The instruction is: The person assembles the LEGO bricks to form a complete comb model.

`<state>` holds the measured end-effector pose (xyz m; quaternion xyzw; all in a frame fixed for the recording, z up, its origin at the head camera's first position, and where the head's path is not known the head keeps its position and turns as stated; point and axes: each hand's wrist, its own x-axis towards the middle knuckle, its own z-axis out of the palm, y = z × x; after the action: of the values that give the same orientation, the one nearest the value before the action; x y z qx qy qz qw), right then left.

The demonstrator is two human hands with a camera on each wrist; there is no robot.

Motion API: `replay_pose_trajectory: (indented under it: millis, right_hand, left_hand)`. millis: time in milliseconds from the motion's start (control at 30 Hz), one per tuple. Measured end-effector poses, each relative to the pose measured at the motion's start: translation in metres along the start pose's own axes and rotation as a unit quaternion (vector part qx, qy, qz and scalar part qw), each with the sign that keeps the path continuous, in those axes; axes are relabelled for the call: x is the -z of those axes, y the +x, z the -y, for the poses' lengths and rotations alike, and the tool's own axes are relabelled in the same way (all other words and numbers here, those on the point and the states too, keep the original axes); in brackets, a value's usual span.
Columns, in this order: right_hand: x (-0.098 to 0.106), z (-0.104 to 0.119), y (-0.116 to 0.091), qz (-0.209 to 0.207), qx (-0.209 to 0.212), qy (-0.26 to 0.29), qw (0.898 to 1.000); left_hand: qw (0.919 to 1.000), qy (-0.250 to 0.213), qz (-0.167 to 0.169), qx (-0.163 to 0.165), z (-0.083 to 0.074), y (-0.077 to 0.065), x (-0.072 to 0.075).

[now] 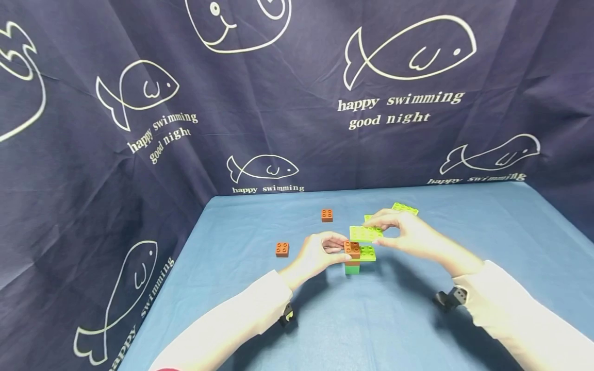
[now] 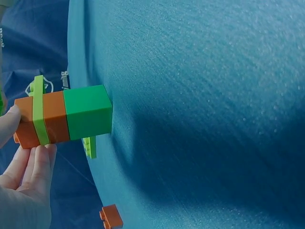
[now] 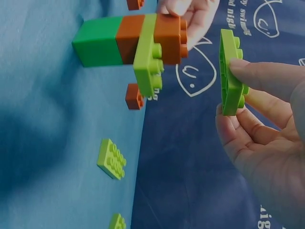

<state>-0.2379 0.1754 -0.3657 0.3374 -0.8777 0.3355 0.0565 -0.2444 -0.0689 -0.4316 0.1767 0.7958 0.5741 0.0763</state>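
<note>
A small stack of toy building bricks stands on the blue cloth: a green brick (image 2: 88,114) at the bottom, an orange brick (image 2: 55,117), a thin lime plate (image 1: 368,253), then another orange brick (image 1: 352,248) on top. The lime plate juts out to the right of the stack, studs up. My left hand (image 1: 317,253) pinches the top orange brick, thumb on the near side and fingers on the far side. Between thumb and fingers, my right hand (image 1: 410,234) holds a second lime plate (image 3: 231,71), raised just above and right of the stack, apart from it.
Two loose orange bricks lie on the table: one at the back (image 1: 327,215), another to the left (image 1: 282,250). Beyond my right hand are two more lime plates, the nearer plate (image 3: 112,159) and a farther plate (image 1: 405,208). A dark fish-print curtain (image 1: 260,129) hangs behind.
</note>
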Motion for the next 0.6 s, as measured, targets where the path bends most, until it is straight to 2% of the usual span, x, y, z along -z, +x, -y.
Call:
replay_pose_trajectory:
  millis: [200,367,600]
  right_hand:
    - [-0.012,0.0,0.0,0.014,-0.001,0.017,1.0]
    - [-0.019,-0.001,0.0,0.017,-0.005,0.015,1.0]
    - [-0.025,-0.003,0.001,0.017,-0.007,0.006,1.0]
  left_hand:
    - [1.0,-0.005,0.003,0.0,0.001,0.0,0.0]
    - [1.0,0.006,0.002,0.006,0.001,-0.001,0.001]
    - [1.0,-0.005,-0.007,0.002,0.0,-0.001,-0.001]
